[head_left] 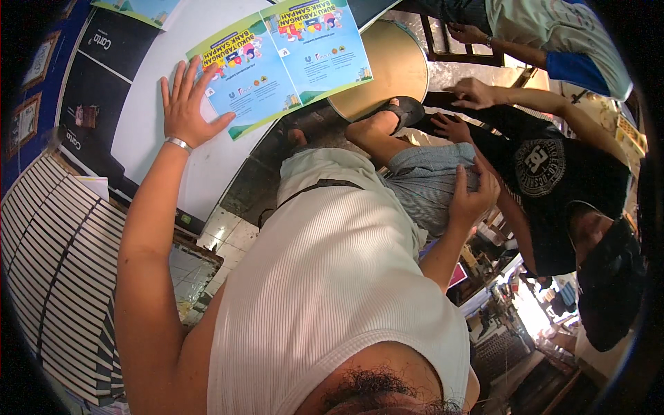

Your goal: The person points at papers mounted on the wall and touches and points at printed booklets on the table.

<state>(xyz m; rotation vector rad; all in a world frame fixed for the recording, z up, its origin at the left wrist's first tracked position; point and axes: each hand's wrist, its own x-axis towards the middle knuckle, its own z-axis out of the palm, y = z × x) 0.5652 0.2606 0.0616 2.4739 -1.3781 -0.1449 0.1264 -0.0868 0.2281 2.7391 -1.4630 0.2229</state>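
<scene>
My left hand lies flat, fingers spread, on a white work surface. Its fingertips and thumb reach the left edge of a printed sheet, which bears two blue-and-green cover designs side by side. From my view the print is upside down, and the sheet's right part reaches past the surface's edge. My right hand rests on my raised leg in grey shorts; its fingers are apart and hold nothing.
Another printed sheet lies at the far left. Black panels border the white surface. Beyond my sandalled foot stands a round tan-topped drum or stool. A person in a black shirt sits close on my right; another person is farther back.
</scene>
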